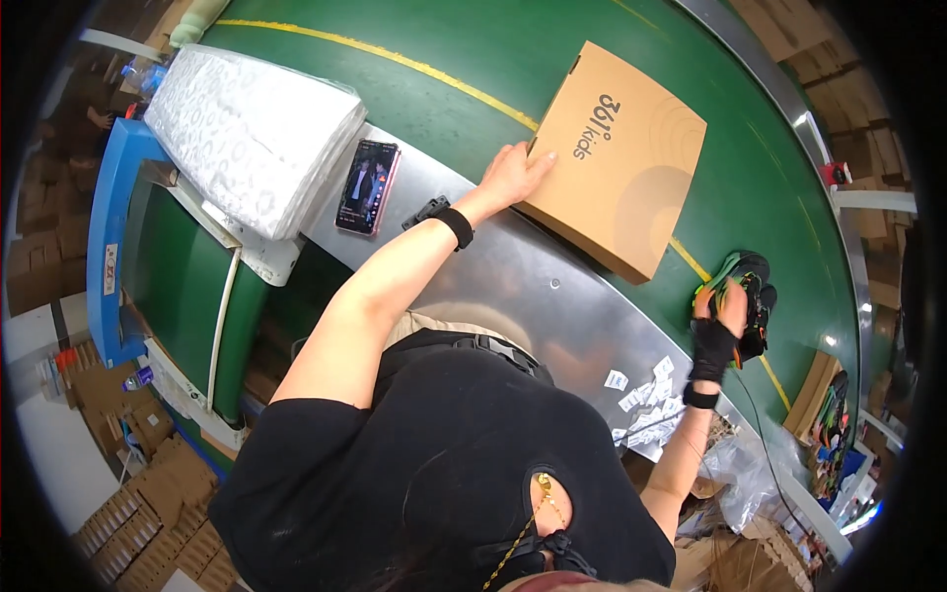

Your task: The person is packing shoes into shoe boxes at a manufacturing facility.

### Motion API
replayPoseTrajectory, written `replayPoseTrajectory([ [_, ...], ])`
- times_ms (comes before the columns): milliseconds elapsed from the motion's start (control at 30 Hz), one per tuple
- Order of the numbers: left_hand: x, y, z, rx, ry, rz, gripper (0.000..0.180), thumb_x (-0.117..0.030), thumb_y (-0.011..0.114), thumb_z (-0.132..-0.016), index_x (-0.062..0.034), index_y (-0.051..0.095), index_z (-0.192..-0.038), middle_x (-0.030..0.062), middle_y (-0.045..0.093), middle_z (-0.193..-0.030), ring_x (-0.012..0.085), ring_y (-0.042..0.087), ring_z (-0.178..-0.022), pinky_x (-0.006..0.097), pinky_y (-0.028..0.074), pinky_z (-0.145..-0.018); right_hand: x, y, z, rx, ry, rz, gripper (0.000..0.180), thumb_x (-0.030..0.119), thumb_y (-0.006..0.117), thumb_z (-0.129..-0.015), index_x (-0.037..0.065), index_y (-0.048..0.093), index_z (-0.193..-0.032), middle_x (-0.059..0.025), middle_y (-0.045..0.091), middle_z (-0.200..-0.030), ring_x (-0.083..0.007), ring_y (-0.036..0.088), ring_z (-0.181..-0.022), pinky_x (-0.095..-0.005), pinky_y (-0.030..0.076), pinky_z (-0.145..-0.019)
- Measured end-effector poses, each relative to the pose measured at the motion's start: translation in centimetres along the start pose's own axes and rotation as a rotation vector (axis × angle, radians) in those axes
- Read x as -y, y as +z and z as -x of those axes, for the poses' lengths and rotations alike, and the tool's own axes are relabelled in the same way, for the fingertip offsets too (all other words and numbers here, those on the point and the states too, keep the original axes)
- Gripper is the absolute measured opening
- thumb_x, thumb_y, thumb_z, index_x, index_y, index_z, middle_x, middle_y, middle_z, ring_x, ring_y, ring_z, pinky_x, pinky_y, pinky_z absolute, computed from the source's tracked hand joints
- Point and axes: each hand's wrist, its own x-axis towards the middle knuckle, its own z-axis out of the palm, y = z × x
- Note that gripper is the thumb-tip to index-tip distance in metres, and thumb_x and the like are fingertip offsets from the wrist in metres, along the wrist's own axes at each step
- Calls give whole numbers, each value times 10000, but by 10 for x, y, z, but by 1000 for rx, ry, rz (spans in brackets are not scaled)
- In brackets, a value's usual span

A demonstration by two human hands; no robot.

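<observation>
A closed brown cardboard shoebox (631, 158) lies at an angle on the green conveyor belt (434, 109). My left hand (513, 176) grips its near left edge, thumb on the lid and the other fingers partly hidden. Off to the right, my right hand (722, 311), in a black fingerless glove, is closed on a pair of dark sneakers (755, 276) with green and orange trim. The sneakers are at the belt, right of the box. Black bands circle both wrists.
A metal ledge (473, 271) runs between me and the belt. On it are a phone (368, 187) with a lit screen and scattered small white packets (648, 405). A plastic-wrapped white patterned stack (261, 133) stands at left, near a blue machine frame (118, 237). More shoes (834, 424) sit at far right.
</observation>
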Motion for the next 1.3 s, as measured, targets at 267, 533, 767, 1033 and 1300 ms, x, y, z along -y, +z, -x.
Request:
replayPoseTrajectory([
  [267,-115,-22,28,103,105,193,732,-498,647,-690,76,488,-1116,138,586,-743,190,579,-695,308,462,-620,161,46,1,-1,125,-128,865,119,695,-555,97,298,-1323,-192,285,-1353,-353,275,-1250,-491,240,-976],
  [533,-53,-41,6,21,11,39,660,-526,529,-775,42,516,-1111,265,545,-1040,354,509,-1026,382,400,-892,141,-4,-18,-349,540,-1145,441,54,648,-699,56,514,-1120,-93,559,-1069,-222,540,-968,-360,440,-833],
  [767,38,-67,16,-54,8,-9,448,-328,529,-797,-2,549,-1104,230,571,-914,356,534,-921,401,414,-830,85,3,55,-146,913,-1346,470,369,474,-867,85,437,-1239,-100,508,-1200,-270,567,-983,-408,444,-814],
  [1033,40,-116,39,-169,17,209,420,-358,566,-823,7,580,-1031,112,608,-729,168,566,-659,292,451,-608,15,80,229,306,742,159,432,285,536,-809,80,455,-1180,-240,440,-1113,-382,476,-978,-414,394,-838],
  [1300,171,-275,71,-670,-49,-89,200,-165,523,-831,-11,627,-905,115,621,-702,183,591,-658,275,458,-626,45,83,244,37,846,14,255,186,507,-818,33,500,-1022,-199,466,-1017,-352,485,-920,-413,395,-797],
])
